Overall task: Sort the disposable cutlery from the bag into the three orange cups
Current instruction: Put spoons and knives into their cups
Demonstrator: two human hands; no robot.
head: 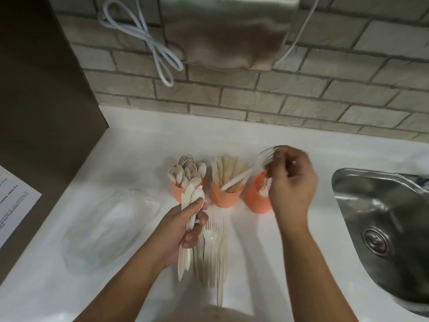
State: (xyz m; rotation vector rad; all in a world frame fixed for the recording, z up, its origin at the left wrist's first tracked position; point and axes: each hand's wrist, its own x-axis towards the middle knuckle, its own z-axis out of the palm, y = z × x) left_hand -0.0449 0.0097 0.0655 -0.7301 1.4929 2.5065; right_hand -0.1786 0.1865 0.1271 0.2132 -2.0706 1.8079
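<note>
Three orange cups stand in a row on the white counter. The left cup (177,191) is full of spoons, the middle cup (224,198) holds knives, and the right cup (255,201) has a few forks inside. My right hand (290,182) grips a white fork (246,171) by its tines, just above the right cup, its handle slanting over the middle cup. My left hand (185,231) is closed around a bundle of spoons (190,205) in front of the left cup. A loose pile of forks and knives (212,252) lies on the counter between my arms.
The clear plastic bag (106,228) lies crumpled on the left of the counter. A steel sink (380,226) is sunk in at the right. A printed sheet (14,203) sits at the far left edge. Behind the cups rises a brick wall with a hanging cloth (229,31).
</note>
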